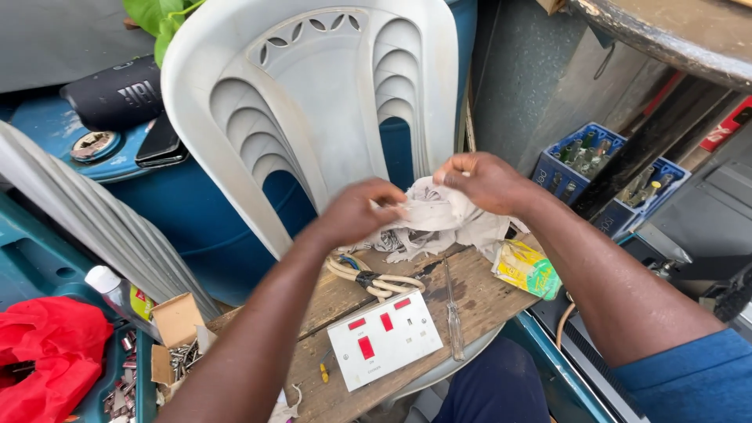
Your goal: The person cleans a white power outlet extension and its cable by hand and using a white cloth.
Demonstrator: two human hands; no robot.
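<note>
My left hand (356, 211) and right hand (482, 182) each pinch the grey rag (442, 219), held just above the counter (478, 298), behind the white switch plate (384, 337). Best kept taut, I think, clear of the screwdriver (453, 313).

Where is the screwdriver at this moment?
In the head view, the screwdriver lies on the wooden board, right of the white switch plate and below the rag both hands hold.
</note>
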